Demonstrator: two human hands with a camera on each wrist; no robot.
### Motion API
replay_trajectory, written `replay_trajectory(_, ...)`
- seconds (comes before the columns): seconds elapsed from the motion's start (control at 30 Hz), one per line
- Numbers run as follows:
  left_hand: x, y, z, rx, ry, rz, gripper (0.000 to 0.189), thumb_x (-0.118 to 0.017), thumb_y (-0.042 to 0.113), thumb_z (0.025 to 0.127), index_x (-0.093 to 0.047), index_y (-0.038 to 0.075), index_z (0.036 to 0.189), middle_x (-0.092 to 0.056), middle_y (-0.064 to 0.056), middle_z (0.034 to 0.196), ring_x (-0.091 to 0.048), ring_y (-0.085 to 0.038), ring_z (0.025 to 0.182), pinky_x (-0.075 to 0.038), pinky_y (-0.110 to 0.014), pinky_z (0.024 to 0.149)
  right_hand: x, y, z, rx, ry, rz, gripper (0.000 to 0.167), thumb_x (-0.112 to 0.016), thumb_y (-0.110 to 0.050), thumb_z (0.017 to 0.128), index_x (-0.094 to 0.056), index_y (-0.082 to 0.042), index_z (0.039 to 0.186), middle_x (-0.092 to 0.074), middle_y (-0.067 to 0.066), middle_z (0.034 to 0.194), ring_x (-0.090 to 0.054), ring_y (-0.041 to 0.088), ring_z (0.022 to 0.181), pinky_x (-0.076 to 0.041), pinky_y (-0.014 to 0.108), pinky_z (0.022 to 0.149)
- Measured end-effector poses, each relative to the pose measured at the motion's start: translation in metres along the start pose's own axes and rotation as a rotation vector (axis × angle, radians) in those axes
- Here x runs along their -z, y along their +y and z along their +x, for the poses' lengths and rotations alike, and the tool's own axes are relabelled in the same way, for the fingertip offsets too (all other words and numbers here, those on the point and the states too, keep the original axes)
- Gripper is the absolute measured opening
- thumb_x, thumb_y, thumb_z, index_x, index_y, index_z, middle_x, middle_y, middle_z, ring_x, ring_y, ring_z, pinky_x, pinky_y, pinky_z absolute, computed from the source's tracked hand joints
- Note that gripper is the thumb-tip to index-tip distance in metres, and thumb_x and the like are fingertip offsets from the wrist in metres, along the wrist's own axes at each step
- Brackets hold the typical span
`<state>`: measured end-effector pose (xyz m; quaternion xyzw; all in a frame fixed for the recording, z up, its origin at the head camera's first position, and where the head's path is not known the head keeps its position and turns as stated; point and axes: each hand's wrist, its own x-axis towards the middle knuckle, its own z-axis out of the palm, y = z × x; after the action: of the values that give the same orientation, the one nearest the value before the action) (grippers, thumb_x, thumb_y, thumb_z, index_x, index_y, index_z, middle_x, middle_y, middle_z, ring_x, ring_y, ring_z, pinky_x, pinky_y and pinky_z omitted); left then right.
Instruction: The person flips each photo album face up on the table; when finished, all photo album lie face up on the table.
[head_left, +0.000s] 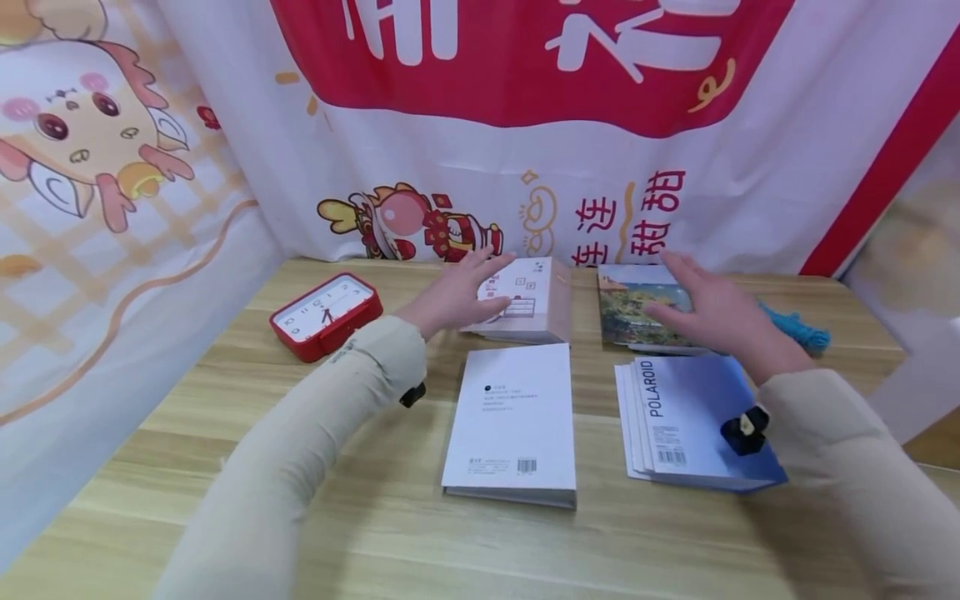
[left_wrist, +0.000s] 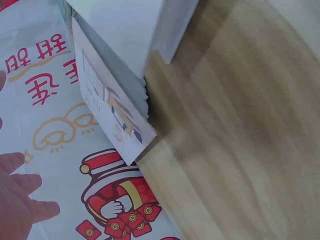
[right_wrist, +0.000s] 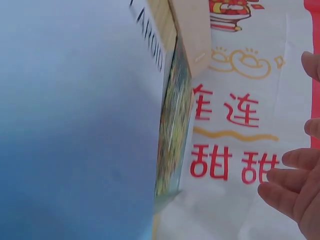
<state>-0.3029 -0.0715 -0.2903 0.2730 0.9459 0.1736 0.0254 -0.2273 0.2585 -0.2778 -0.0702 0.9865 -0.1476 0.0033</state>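
In the head view my left hand (head_left: 453,296) is held with fingers spread, over the left edge of a pink and white book (head_left: 540,312). My right hand (head_left: 712,317) reaches over a book with a landscape picture on its cover (head_left: 626,308), thumb and fingers apart. Neither hand grips anything. Nearer the front lie a white book (head_left: 513,433) with small print and a barcode, and a blue POLAROID book (head_left: 697,417) partly under the right wrist. Fingers of the left hand (left_wrist: 20,195) show in the left wrist view, those of the right hand (right_wrist: 297,185) in the right wrist view.
A red-framed clock (head_left: 326,315) lies face up at the left. A bundle of blue cord (head_left: 802,332) is at the right, partly behind the right forearm. Printed cloth (head_left: 247,150) hangs behind and to the left of the wooden table (head_left: 375,517).
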Motion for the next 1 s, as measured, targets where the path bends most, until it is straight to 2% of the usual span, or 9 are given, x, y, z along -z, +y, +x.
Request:
replay_trajectory(0.13, 0.001, 0.007, 0.01, -0.022, -0.038, -0.025, 0.068, -0.058, 0.041, 0.088, -0.024, 0.034, 0.146, -0.006, -0.002, 0.157, -0.013, -0.026, 0.142, -0.022, -0.05, 0.111, -0.007, -0.006, 0.006, -0.008, 0.019, 0.064, 0.097, -0.044, -0.075, 0.077, -0.002, -0.026, 0.15, -0.014, 0.019, 0.153, -0.017, 0.045, 0.136, -0.02, 0.065, 0.103)
replay_trajectory(0.33, 0.002, 0.023, 0.023, -0.038, -0.113, -0.022, 0.067, -0.059, 0.038, 0.089, -0.025, 0.033, 0.146, -0.004, -0.001, 0.157, -0.013, -0.025, 0.142, -0.022, -0.046, 0.112, -0.017, -0.015, 0.016, -0.044, -0.014, 0.153, 0.094, -0.042, -0.075, 0.078, -0.001, -0.028, 0.149, -0.02, 0.021, 0.151, -0.028, 0.047, 0.13, -0.026, 0.066, 0.1)
replay_trajectory(0.47, -0.001, 0.029, 0.032, -0.076, -0.128, 0.001, 0.065, -0.058, 0.037, 0.089, -0.027, 0.031, 0.146, -0.008, -0.002, 0.156, -0.014, -0.024, 0.142, -0.022, -0.044, 0.112, -0.026, -0.017, 0.023, -0.027, -0.012, 0.249, 0.089, -0.046, -0.067, 0.082, -0.004, -0.027, 0.15, -0.022, 0.021, 0.15, -0.035, 0.045, 0.127, -0.032, 0.061, 0.1)
replay_trajectory(0.53, -0.002, 0.03, 0.038, -0.091, -0.13, 0.015, 0.064, -0.058, 0.037, 0.089, -0.028, 0.031, 0.145, -0.009, -0.002, 0.156, -0.014, -0.024, 0.142, -0.021, -0.043, 0.113, -0.032, -0.017, 0.027, -0.022, -0.006, 0.298, 0.086, -0.049, -0.063, 0.084, -0.007, -0.027, 0.15, -0.022, 0.02, 0.151, -0.034, 0.044, 0.129, -0.033, 0.059, 0.101)
replay_trajectory(0.67, -0.006, 0.032, 0.047, -0.128, -0.135, -0.002, 0.062, -0.061, 0.034, 0.088, -0.035, 0.027, 0.143, -0.022, -0.003, 0.153, -0.02, -0.023, 0.14, -0.021, -0.042, 0.113, -0.042, -0.019, 0.034, -0.021, 0.007, 0.382, 0.078, -0.051, -0.057, 0.086, -0.015, -0.027, 0.149, -0.024, 0.017, 0.151, -0.031, 0.042, 0.132, -0.031, 0.056, 0.104)
replay_trajectory(0.8, -0.011, 0.029, 0.054, -0.161, -0.148, -0.034, 0.059, -0.065, 0.031, 0.085, -0.042, 0.024, 0.14, -0.039, 0.0, 0.145, -0.032, -0.02, 0.135, -0.026, -0.038, 0.111, -0.052, -0.025, 0.038, -0.036, 0.0, 0.467, 0.072, -0.053, -0.052, 0.088, -0.021, -0.028, 0.148, -0.027, 0.013, 0.151, -0.033, 0.038, 0.132, -0.032, 0.052, 0.105)
replay_trajectory(1.0, -0.017, 0.027, 0.06, -0.144, -0.162, -0.073, 0.055, -0.065, 0.03, 0.085, -0.047, 0.024, 0.137, -0.045, 0.0, 0.141, -0.038, -0.019, 0.131, -0.032, -0.035, 0.108, -0.066, -0.033, 0.044, -0.056, -0.007, 0.552, 0.067, -0.056, -0.042, 0.09, -0.027, -0.022, 0.147, -0.025, 0.009, 0.152, -0.037, 0.034, 0.131, -0.035, 0.049, 0.104)
